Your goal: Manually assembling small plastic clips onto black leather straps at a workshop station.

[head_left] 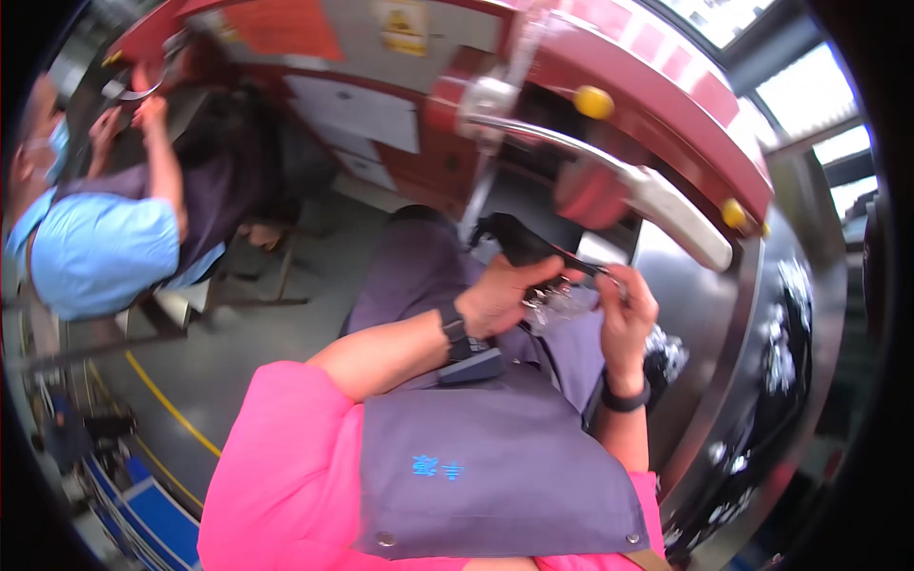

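Your grey-purple apron lies below the black strap-like piece, which your curled left hand grips while your nearly closed right hand pinches its end, apparently a positioning step, next calling for steady left support.

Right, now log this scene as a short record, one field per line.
Left grip: holds a black item, exact kind unclear
Right grip: at the item's thin end, contact blurred
Between them: shiny, partly clear material, blurred
Ahead: red machine with pale lever handle
Far right: black pieces with silvery parts
Left side: co-worker in blue
Worn: grey-purple apron, pink sleeves
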A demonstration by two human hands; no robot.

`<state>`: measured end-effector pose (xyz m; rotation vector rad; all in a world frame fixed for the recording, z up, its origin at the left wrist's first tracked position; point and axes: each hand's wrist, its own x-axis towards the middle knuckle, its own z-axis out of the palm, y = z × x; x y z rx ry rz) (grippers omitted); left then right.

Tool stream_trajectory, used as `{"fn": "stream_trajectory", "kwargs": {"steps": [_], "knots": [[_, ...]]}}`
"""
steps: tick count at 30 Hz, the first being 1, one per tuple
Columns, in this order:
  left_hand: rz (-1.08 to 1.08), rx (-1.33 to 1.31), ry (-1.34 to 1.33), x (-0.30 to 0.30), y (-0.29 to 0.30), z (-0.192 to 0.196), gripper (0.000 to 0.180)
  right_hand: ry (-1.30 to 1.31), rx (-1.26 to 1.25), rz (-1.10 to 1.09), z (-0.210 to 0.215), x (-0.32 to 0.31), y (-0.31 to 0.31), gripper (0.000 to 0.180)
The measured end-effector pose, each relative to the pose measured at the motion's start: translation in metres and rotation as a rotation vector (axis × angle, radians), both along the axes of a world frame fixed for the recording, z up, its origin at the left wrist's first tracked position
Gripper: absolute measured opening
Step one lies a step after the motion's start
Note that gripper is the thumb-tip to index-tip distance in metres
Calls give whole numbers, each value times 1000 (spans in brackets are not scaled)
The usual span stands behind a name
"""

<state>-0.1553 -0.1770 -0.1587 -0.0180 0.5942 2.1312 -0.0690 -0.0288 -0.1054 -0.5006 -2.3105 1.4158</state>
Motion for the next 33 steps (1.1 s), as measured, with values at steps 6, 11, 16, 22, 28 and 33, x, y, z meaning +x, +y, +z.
{"fn": "stream_trajectory", "kwargs": {"steps": [6, 11, 16, 22, 28, 33], "knots": [[-42, -50, -5, -5, 12, 9, 27, 218, -82, -30, -20, -5, 10, 10], [-41, -102, -38, -3, 18, 9, 21, 138, -5, -6, -17, -10, 21, 13], [-21, -118, -91, -3, 20, 4, 26, -21, -56, 0, -4, -20, 24, 11], [12, -128, -132, -4, 20, 9, 23, -106, -72, 42, 3, -31, 28, 11], [26, -106, -131, -4, 22, 10, 23, -132, -165, 81, -4, -36, 38, 12], [-10, -110, -156, -5, 22, 14, 25, -159, -240, 94, -11, -38, 45, 15]]}}
